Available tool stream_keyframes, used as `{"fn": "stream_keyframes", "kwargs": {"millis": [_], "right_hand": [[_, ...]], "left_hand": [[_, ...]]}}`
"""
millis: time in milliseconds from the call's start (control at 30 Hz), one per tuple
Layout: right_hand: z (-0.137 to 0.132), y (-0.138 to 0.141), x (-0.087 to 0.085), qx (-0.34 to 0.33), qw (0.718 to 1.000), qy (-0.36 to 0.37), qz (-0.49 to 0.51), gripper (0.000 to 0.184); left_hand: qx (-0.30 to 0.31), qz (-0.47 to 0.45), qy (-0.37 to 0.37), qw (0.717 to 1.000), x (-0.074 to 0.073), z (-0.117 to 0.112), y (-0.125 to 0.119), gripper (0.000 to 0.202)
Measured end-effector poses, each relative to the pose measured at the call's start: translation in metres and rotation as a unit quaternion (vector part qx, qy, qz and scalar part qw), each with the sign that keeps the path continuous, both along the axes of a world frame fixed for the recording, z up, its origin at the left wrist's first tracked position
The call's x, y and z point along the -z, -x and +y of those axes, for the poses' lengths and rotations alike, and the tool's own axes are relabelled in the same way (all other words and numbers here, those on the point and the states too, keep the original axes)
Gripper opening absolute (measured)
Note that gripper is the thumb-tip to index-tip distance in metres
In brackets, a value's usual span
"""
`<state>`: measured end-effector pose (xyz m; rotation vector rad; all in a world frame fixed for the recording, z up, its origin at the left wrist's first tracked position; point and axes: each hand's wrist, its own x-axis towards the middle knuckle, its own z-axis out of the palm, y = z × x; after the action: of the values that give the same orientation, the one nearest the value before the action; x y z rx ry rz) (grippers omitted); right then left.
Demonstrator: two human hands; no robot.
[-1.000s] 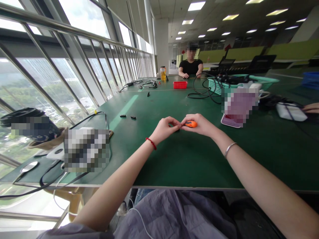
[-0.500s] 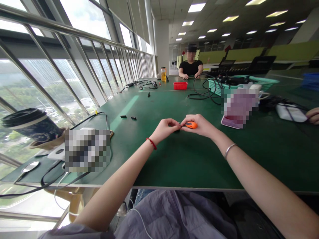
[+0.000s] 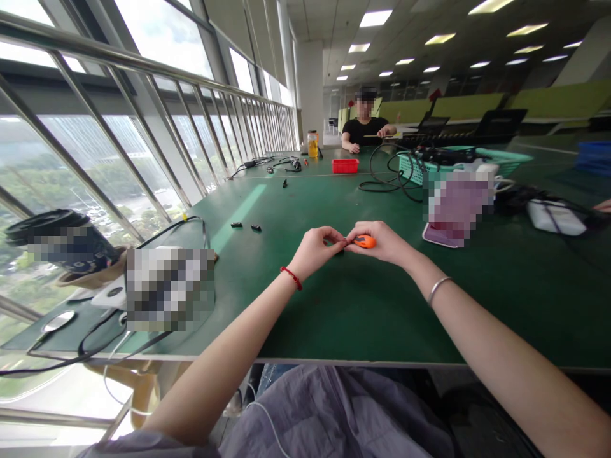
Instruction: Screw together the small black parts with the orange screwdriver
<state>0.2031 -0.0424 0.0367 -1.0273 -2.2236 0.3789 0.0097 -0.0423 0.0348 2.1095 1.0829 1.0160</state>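
Note:
My right hand is closed around a screwdriver with an orange and grey handle; its tip end points left into the fingers. My left hand is pinched shut, its fingertips meeting those of the right hand. What the left fingers hold is too small and hidden to make out. Just under the joined fingertips a bit of something dark shows. Beyond the left hand, two small black pieces, one of them a short black block, lie on the green table.
On the left stand a paper cup in a holder, a blurred-out pale object and cables. A red tray, a jar and a teal basket are farther back. A phone leans at right. A person sits opposite.
My hands keep nearly the same pinched pose around the screwdriver. Across the table, the person's one hand has lifted with a thin yellowish strip. At the right edge, another hand has drawn back.

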Motion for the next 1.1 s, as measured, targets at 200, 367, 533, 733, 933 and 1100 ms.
{"fn": "stream_keyframes", "kwargs": {"millis": [200, 367, 533, 733, 933, 1100], "right_hand": [[0.000, 0.000, 0.000, -0.003, 1.000, 0.003, 0.000, 0.020], [0.003, 0.000, 0.003, 0.003, 1.000, -0.006, 0.001, 0.019], [0.006, 0.000, 0.006, 0.002, 1.000, -0.018, 0.007, 0.018], [0.007, -0.001, 0.008, 0.010, 1.000, -0.025, 0.007, 0.016], [0.006, 0.000, 0.008, 0.016, 1.000, -0.018, 0.009, 0.017], [0.007, 0.000, 0.009, 0.012, 0.999, -0.021, 0.021, 0.017]], "left_hand": [[-0.019, 0.034, -0.020, 0.999, -0.001, -0.001, 0.000, 0.017], [-0.059, 0.080, -0.078, 0.992, -0.001, -0.006, -0.004, 0.011], [-0.066, 0.083, -0.094, 0.990, 0.002, -0.006, -0.006, 0.008], [-0.092, 0.029, -0.039, 0.995, 0.006, -0.005, -0.008, 0.009], [-0.099, 0.014, -0.034, 0.994, 0.006, -0.008, -0.011, 0.006], [-0.099, 0.068, -0.083, 0.989, 0.002, -0.009, -0.009, 0.005]]}}
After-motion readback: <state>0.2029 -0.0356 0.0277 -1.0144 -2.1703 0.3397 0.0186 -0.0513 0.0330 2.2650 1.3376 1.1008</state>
